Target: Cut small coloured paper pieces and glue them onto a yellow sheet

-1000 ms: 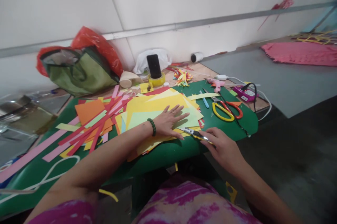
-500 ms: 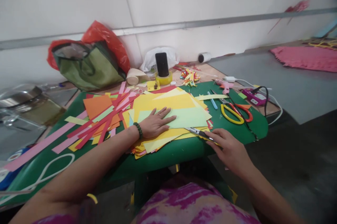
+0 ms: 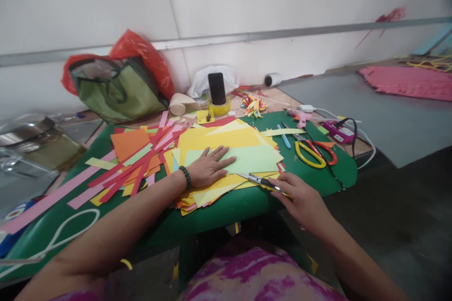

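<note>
Head view, only one: pressing w/ L hand point(image 3: 208, 167) flat on pale-green sheet point(image 3: 254, 157) atop thick yellowish paper stack point(image 3: 221, 138), set near front edge of green-covered tabletop point(image 3: 261, 204); L grip spread wide, holding nothing. Gripping utility knife point(image 3: 263, 181) w/ R hand point(image 3: 300, 197), closed round handle, pointing it L, just below sheet's near edge. Prob. part-way: seemingly some cutting done, going by loose coloured strips point(image 3: 142, 171) heaped L of stack; apparently lots left, w/ most stacked sheets looking full-size. Lying R of stack: scissors point(image 3: 304, 142) & light-blue pen-like item point(image 3: 286, 141). Hard to make out: can't tell if touching paper w/ blade tip; can't see any cut line. Hidden: bit of sheet under L hand, most lower layers. Cut off: glass jar point(image 3: 52, 143) at L frame edge, pink ragged-edged piece point(image 3: 406, 82) at R.
</note>
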{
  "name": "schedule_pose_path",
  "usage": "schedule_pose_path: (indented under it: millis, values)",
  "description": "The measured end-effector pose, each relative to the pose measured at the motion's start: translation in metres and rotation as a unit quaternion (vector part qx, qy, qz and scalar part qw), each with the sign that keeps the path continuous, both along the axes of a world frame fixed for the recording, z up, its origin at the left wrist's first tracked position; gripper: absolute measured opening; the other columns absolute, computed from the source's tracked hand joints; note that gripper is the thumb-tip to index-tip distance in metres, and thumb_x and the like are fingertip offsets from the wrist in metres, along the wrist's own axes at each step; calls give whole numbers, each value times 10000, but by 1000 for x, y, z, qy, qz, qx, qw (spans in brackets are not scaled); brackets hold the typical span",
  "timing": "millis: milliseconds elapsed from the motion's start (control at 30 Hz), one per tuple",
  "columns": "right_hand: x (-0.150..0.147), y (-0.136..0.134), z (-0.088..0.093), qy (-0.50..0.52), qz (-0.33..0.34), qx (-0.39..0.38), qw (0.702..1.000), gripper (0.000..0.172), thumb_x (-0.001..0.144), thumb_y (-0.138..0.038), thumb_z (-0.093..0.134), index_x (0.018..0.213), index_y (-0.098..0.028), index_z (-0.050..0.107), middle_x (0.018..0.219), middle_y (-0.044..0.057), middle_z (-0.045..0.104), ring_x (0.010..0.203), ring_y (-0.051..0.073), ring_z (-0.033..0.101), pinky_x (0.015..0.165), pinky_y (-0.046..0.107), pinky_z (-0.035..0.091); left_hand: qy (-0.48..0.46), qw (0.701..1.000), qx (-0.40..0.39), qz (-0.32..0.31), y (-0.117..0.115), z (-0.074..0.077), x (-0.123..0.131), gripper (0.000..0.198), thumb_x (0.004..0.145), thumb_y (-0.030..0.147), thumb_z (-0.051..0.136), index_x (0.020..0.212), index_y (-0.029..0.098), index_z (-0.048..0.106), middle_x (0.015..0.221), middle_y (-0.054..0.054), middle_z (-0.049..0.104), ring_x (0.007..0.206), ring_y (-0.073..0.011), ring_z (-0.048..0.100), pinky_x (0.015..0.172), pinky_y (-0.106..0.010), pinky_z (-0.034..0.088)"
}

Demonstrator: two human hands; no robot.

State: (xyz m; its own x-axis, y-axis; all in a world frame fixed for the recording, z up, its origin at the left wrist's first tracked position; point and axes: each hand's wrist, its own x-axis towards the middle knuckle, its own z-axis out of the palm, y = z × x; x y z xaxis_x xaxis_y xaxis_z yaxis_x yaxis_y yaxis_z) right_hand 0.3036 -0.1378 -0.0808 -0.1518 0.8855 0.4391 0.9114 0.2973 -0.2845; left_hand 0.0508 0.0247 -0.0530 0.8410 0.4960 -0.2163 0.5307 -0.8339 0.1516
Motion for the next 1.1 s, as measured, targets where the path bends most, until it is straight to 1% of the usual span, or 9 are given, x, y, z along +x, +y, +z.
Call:
schedule_pose_path:
  millis: [167, 300, 433, 500, 567, 667, 733, 867, 1100]
  values:
    - [-2, 4, 2, -17, -12, 9, 1000, 273, 909, -238, 492, 1106, -243, 681, 976, 73, 676, 905, 201, 654, 683, 286, 555, -4, 1000, 0, 8, 0, 0, 3, 574, 962, 529, 185, 1494, 319, 226, 1597, -85, 72, 1461, -303, 68, 1120, -596, 92]
    - [4, 8, 3, -25, -31, 16, 999, 265, 920, -258, 481, 1091, -232, 682, 1000, 77, 676, 917, 203, 651, 691, 289, 555, 0, 999, -19, 31, -6, 0, 17, 591, 965, 526, 167, 1506, 290, 194, 1594, -119, 53, 1462, -300, 37, 1122, -590, 95]
    - [16, 8, -1, -22, -51, 20, 998, 265, 928, -292, 471, 1068, -232, 688, 1010, 77, 675, 923, 207, 654, 705, 301, 556, -16, 998, -28, 51, -9, 0, 30, 610, 959, 547, 165, 1508, 282, 188, 1592, -132, 48, 1459, -317, 31, 1116, -599, 105]
    - [19, 9, -4, -16, -49, 17, 999, 266, 930, -291, 468, 1072, -239, 686, 1011, 71, 677, 927, 203, 654, 697, 293, 555, -25, 998, -34, 49, -7, 2, 26, 594, 965, 530, 158, 1510, 294, 169, 1594, -120, 41, 1462, -303, 29, 1119, -593, 105]
    - [19, 9, -6, -14, -47, 16, 999, 266, 931, -281, 465, 1078, -247, 684, 1015, 66, 679, 931, 198, 652, 680, 282, 553, -24, 999, -34, 34, -4, 3, 17, 562, 975, 494, 160, 1507, 313, 167, 1597, -99, 44, 1465, -283, 26, 1123, -591, 87]
    - [16, 11, -6, -20, -43, 25, 999, 266, 935, -280, 459, 1070, -263, 687, 1020, 61, 678, 941, 199, 649, 680, 282, 553, -8, 1000, -20, 17, 1, 2, 0, 528, 981, 454, 184, 1494, 333, 210, 1599, -76, 62, 1465, -277, 45, 1123, -598, 66]
    - [13, 12, -6, -24, -37, 30, 999, 271, 939, -279, 449, 1063, -267, 690, 1021, 64, 674, 942, 200, 647, 680, 282, 551, -4, 1000, -13, 17, 2, 0, -6, 521, 982, 443, 195, 1491, 335, 222, 1598, -74, 65, 1464, -276, 57, 1125, -595, 68]
    - [11, 12, -6, -28, -21, 29, 999, 271, 937, -269, 455, 1071, -240, 689, 1003, 73, 674, 923, 203, 648, 672, 285, 550, -4, 1000, -12, 21, 1, -2, -8, 515, 983, 430, 205, 1489, 341, 226, 1598, -70, 62, 1465, -272, 55, 1129, -589, 71]
    - [12, 13, -4, -26, -6, 23, 999, 271, 938, -266, 456, 1075, -235, 688, 1023, 77, 672, 947, 206, 650, 698, 289, 557, 1, 1000, -14, 23, 0, 0, -5, 518, 983, 429, 211, 1490, 329, 232, 1596, -83, 64, 1464, -272, 53, 1129, -588, 70]
